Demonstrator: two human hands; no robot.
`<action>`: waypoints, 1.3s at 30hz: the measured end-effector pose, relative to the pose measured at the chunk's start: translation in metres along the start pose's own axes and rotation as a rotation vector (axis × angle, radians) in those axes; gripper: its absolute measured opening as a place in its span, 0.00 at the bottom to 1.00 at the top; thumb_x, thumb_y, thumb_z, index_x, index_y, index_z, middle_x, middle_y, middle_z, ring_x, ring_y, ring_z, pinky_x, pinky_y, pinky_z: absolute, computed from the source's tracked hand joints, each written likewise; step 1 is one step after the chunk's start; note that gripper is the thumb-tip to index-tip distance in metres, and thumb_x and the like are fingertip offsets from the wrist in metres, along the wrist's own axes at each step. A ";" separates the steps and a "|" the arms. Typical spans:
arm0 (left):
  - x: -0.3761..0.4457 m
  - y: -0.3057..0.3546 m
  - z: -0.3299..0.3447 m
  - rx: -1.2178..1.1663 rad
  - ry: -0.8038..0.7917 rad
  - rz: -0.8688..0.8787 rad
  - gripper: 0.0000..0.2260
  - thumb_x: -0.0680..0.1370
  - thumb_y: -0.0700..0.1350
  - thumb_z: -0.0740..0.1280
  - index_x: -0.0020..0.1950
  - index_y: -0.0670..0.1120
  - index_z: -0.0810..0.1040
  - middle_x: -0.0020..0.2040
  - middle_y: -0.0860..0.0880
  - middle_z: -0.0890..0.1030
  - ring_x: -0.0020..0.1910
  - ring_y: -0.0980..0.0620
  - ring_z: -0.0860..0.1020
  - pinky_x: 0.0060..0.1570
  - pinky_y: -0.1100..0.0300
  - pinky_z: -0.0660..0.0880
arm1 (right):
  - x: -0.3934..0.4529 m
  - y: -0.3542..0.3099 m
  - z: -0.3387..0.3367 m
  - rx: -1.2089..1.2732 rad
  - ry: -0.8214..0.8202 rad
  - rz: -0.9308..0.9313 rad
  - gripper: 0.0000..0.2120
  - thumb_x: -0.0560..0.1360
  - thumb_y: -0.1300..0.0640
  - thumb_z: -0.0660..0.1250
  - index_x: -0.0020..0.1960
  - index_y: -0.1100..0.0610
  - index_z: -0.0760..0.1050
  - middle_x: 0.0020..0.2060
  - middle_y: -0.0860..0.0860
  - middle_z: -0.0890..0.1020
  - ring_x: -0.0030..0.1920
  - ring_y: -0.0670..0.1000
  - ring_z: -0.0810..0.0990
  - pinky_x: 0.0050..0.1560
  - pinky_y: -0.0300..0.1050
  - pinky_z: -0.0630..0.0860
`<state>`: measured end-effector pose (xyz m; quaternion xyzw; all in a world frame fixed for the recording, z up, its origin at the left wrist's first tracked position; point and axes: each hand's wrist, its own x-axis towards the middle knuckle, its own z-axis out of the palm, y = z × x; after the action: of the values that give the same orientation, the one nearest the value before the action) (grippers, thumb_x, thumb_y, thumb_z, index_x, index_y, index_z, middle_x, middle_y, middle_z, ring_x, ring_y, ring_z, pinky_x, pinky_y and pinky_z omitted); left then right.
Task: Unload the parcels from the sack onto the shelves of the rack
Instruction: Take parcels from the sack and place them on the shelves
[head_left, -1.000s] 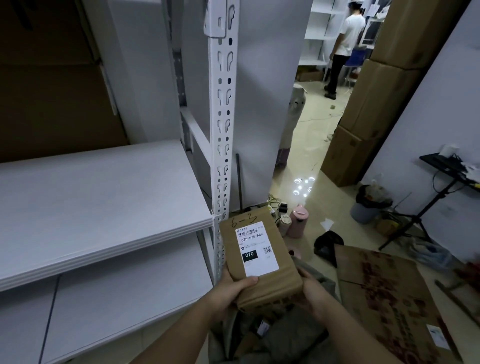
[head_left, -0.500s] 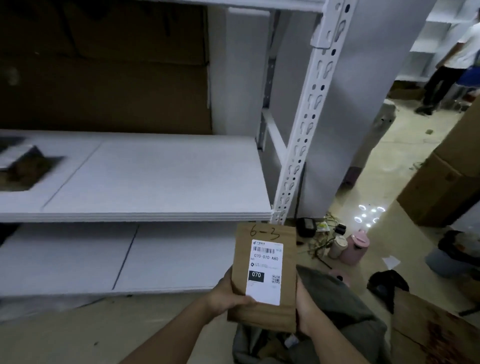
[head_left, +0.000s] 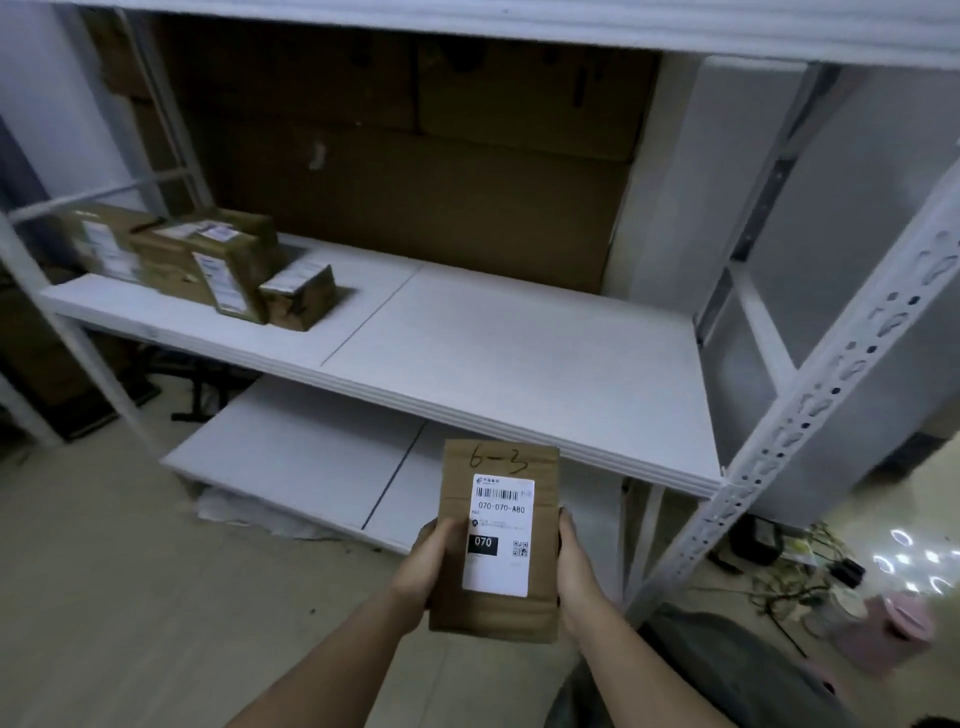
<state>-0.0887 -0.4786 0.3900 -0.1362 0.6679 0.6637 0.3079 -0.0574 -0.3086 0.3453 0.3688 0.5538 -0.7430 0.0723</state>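
The flat brown parcel (head_left: 496, 540) is held upright in the air at the near centre, just in front of the rack's (head_left: 810, 410) middle shelf edge, its white label and the handwritten "6-3" facing the camera. The left hand (head_left: 425, 564) grips its left edge, thumb curled over the front face; the right hand (head_left: 571, 561) clasps the right edge, fingers wrapped behind. The middle shelf (head_left: 519, 343) lies just beyond, mostly bare on its right, while a cluster of shelved parcels (head_left: 223, 265) sits far left on it. The lower shelf (head_left: 291, 457) shows below, and the dark sack (head_left: 727, 670) lies on the floor at the near right.

To place it well, I would lift the parcel above the shelf lip before pushing forward, lay it flat or stand it with the label outward, and set it beside the existing cluster so that free space stays in one piece. Keep both hands on until it rests steady.
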 end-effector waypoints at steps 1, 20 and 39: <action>0.005 0.002 -0.018 -0.011 0.015 -0.001 0.13 0.80 0.55 0.58 0.61 0.52 0.72 0.51 0.53 0.79 0.48 0.56 0.76 0.40 0.59 0.71 | 0.000 -0.003 0.022 0.031 -0.040 0.023 0.29 0.78 0.32 0.52 0.54 0.53 0.81 0.50 0.56 0.85 0.52 0.58 0.83 0.62 0.55 0.75; 0.066 0.081 -0.403 -0.022 0.217 0.124 0.10 0.81 0.44 0.60 0.60 0.48 0.76 0.50 0.54 0.80 0.45 0.59 0.77 0.40 0.68 0.71 | 0.028 0.015 0.427 -0.369 -0.380 -0.115 0.16 0.79 0.44 0.63 0.62 0.51 0.75 0.53 0.47 0.83 0.51 0.46 0.82 0.48 0.41 0.78; 0.223 0.177 -0.607 0.080 0.319 -0.118 0.21 0.74 0.51 0.67 0.64 0.43 0.73 0.56 0.46 0.80 0.51 0.49 0.79 0.48 0.59 0.76 | 0.175 -0.030 0.653 -0.665 -0.617 -0.013 0.14 0.78 0.51 0.67 0.60 0.45 0.67 0.50 0.42 0.78 0.44 0.41 0.77 0.35 0.35 0.72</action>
<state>-0.5058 -1.0028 0.3570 -0.2664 0.7251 0.5873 0.2414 -0.5043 -0.8166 0.3329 0.0833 0.7171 -0.6005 0.3438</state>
